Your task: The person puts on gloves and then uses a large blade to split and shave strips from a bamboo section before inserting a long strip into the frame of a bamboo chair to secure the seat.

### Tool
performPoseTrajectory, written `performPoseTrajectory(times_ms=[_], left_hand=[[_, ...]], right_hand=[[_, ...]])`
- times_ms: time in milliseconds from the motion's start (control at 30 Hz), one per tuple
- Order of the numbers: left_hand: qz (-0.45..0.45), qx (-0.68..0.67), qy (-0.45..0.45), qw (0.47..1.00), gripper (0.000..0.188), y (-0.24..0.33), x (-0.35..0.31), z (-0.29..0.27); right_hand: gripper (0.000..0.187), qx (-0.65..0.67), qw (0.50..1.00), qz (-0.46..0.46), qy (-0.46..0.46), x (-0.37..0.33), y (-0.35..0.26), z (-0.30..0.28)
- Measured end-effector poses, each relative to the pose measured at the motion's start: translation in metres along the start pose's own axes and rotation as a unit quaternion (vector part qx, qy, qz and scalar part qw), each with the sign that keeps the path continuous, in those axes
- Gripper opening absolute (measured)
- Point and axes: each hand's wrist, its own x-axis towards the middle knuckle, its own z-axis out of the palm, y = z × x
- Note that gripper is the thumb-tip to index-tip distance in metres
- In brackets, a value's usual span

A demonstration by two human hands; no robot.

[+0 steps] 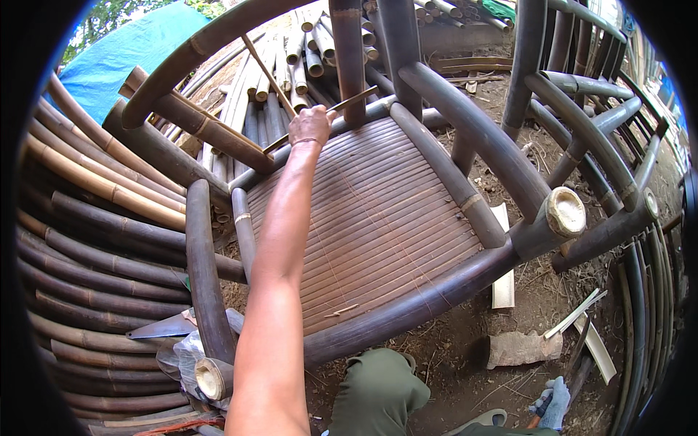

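Over the far edge of the chair seat, my bare left hand (310, 124), with a thin band at the wrist, is closed round a thin bamboo strip (354, 99). The strip crosses the gap between the backrest posts; another thin stick (266, 71) slants down to the hand. The dark bamboo chair (429, 312) has a seat of narrow slats (378, 211) with small chips on it. At the lower right, my right hand (555, 404) wears a grey-blue glove and grips a tool with an orange-brown handle (534, 421); its kind is hard to make out.
Bent dark bamboo poles (109, 272) are stacked at left, with a saw (156, 327) and clear plastic bag (190, 356) beside them. Another chair (596, 145) stands at right. Cut poles (313, 54) lie behind. A short log (525, 349) and pale strips (596, 349) lie on the ground.
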Motion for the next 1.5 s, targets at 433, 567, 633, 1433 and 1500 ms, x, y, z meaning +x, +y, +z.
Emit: performPoseTrajectory(times_ms=[433, 567, 633, 1433, 1500], left_hand=[[0.231, -0.242, 0.021, 0.942, 0.036, 0.000, 0.076, -0.082], [0.257, -0.400, 0.085, 0.876, 0.048, 0.131, 0.040, -0.153], [0.300, -0.438, 0.085, 0.843, 0.043, 0.198, -0.025, -0.189], [0.073, -0.383, -0.474, 0.790, 0.030, 0.339, -0.650, 0.096], [0.082, -0.350, -0.473, 0.804, 0.030, 0.350, -0.653, 0.098]], right_hand=[[0.061, -0.165, 0.985, -0.049, 0.015, -0.035, 0.070, -0.024], [0.052, -0.243, 0.958, -0.154, 0.013, -0.010, 0.082, -0.024], [0.043, -0.252, 0.958, -0.138, -0.006, 0.004, 0.086, -0.025], [0.049, -0.180, 0.947, -0.266, 0.006, 0.073, 0.070, -0.002], [0.052, -0.169, 0.943, -0.287, -0.008, 0.076, 0.073, 0.007]])
